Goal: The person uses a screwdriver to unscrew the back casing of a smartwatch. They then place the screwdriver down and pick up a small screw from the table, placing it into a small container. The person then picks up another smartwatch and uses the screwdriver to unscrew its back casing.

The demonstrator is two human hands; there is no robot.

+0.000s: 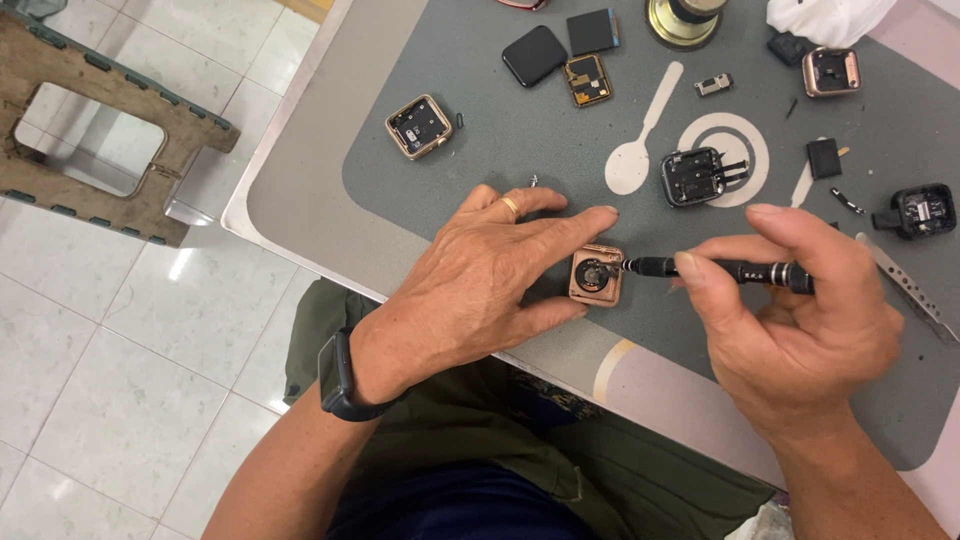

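While left hand (480, 275) pins watch case (597, 275); screwdriver (720, 270) tip inside.

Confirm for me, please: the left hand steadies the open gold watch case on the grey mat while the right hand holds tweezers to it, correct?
Not quite. In the head view the right hand holds a black screwdriver, not tweezers, with its tip at the gold watch case. The left hand does steady the case on the grey mat.

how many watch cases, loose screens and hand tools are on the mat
watch cases: 5, namely gold in the left hand at, gold, rose, black, black
loose screens: 3
hand tools: 2, namely screwdriver in the right hand, tweezers
total: 10
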